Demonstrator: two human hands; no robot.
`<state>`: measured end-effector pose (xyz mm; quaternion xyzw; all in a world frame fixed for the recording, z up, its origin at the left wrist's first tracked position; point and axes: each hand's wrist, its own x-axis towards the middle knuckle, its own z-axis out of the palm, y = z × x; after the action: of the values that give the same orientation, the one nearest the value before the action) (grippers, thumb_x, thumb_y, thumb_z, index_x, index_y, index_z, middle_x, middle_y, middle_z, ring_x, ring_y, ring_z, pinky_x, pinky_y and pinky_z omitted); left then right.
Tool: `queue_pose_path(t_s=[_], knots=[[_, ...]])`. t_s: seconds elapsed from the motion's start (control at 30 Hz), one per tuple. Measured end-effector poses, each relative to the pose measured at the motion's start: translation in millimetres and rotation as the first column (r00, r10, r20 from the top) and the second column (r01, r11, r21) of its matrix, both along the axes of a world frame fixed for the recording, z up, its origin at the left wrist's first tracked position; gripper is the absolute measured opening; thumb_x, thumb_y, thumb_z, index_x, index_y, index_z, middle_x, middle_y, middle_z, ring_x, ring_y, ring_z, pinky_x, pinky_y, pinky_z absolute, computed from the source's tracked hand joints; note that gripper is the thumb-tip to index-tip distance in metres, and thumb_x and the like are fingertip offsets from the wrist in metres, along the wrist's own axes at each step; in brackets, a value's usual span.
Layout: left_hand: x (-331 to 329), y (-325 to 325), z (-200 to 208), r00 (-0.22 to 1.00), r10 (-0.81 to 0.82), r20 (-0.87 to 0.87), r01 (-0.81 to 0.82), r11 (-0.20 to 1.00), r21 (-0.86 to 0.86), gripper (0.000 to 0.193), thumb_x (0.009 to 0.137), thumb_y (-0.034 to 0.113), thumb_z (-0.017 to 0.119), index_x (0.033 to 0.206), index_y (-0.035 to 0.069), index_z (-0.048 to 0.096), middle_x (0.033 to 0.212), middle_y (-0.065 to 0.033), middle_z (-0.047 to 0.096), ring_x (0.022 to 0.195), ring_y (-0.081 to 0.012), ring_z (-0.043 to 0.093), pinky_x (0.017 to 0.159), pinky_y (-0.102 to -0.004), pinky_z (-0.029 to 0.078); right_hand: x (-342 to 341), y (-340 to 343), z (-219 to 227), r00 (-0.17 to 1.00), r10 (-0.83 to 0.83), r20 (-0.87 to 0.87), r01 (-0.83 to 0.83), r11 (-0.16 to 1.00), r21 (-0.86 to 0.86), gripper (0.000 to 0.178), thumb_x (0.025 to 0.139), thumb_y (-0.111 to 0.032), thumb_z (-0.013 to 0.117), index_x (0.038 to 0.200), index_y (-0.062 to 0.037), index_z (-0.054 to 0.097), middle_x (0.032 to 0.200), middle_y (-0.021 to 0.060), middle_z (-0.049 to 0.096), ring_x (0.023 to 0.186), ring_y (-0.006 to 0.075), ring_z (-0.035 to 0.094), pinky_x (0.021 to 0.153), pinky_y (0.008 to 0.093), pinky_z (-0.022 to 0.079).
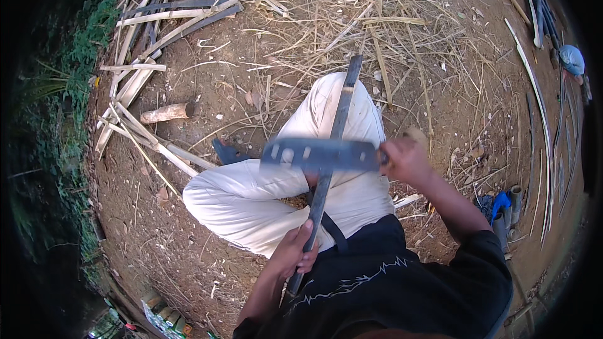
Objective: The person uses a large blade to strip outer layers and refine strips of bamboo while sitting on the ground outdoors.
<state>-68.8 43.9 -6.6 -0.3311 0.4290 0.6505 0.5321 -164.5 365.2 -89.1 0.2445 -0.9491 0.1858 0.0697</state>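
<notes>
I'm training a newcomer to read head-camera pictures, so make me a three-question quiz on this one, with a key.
1. Which hand holds the wide-bladed tool? A) left; B) right; C) neither.
2. True or false: the dark strip lies wholly on the ground.
3. Fill the gap: the short log lies to the person's ____.

Key:
1. B, the right hand.
2. False: the left hand grips it, and it extends across the pale trousers.
3. left.
</notes>
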Motion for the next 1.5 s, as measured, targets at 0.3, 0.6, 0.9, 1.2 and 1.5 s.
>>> queue_pose_path(t_s=[0.3, 0.6, 0.9, 1.2, 1.5], knots=[[10.5, -13.1, 9.6, 0.999, -0.049, -0.011, 0.049, 0.997, -0.057, 0.057, 0.1, 0.06, 0.042, 0.079, 0.007, 0.047, 0.052, -0.0002, 0.037, 0.039, -0.009, 0.034, 0.034, -0.0255, 0.03, -5.5, 6.8, -6.6, 0.995, -0.018, 0.101, 0.024, 0.998, -0.06, 0.031, 0.077, -0.029, 0.075, 0.091, -0.0073, 0.058, 0.08, 0.0165, 0.067, 0.066, 0.036, 0.068, 0.059, 0.0491, 0.054], [17.4, -16.1, 3.1, 0.998, -0.055, 0.007, 0.055, 0.996, -0.074, 0.059, 0.1, 0.061, 0.041, 0.076, 0.007, 0.046, 0.052, -0.0002, 0.037, 0.039, -0.0092, 0.034, 0.034, -0.0255, 0.031, -15.3, 20.3, -29.2, 0.971, -0.214, 0.103, 0.216, 0.976, -0.011, 0.035, 0.073, -0.032, 0.076, 0.092, -0.0091, 0.058, 0.071, 0.0159, 0.065, 0.064, 0.037, 0.067, 0.057, 0.0464, 0.053], [18.3, -16.5, 1.0, 0.998, -0.055, 0.03, 0.058, 0.995, -0.08, 0.058, 0.101, 0.06, 0.04, 0.077, 0.008, 0.047, 0.052, 0.0, 0.037, 0.037, -0.0092, 0.032, 0.034, -0.0255, 0.03, -28.0, 36.7, -46.3, 0.883, -0.378, 0.28, 0.39, 0.921, 0.015, 0.035, 0.078, -0.033, 0.074, 0.094, -0.0058, 0.058, 0.075, 0.02, 0.067, 0.068, 0.0421, 0.067, 0.062, 0.0505, 0.054], [21.6, -16.9, -5.7, 0.999, -0.048, -0.003, 0.047, 0.997, -0.061, 0.055, 0.101, 0.058, 0.039, 0.081, 0.008, 0.047, 0.052, -0.0001, 0.037, 0.038, -0.0091, 0.033, 0.034, -0.0253, 0.03, -43.6, 52.2, -64.4, 0.868, -0.421, 0.263, 0.441, 0.897, -0.021, 0.034, 0.079, -0.03, 0.073, 0.094, -0.0044, 0.057, 0.076, 0.0208, 0.067, 0.068, 0.0433, 0.066, 0.063, 0.0508, 0.054], [12.4, -7.6, -9.7, 0.999, -0.034, 0.033, 0.036, 0.998, -0.06, 0.05, 0.103, 0.054, 0.04, 0.089, 0.007, 0.05, 0.054, 0.0008, 0.038, 0.039, -0.0081, 0.034, 0.035, -0.0249, 0.03, -28.4, 41.8, -49.4, 0.934, -0.311, 0.177, 0.322, 0.946, -0.042, 0.034, 0.078, -0.029, 0.073, 0.094, -0.0031, 0.057, 0.071, 0.0211, 0.065, 0.065, 0.0413, 0.066, 0.061, 0.0499, 0.053]])
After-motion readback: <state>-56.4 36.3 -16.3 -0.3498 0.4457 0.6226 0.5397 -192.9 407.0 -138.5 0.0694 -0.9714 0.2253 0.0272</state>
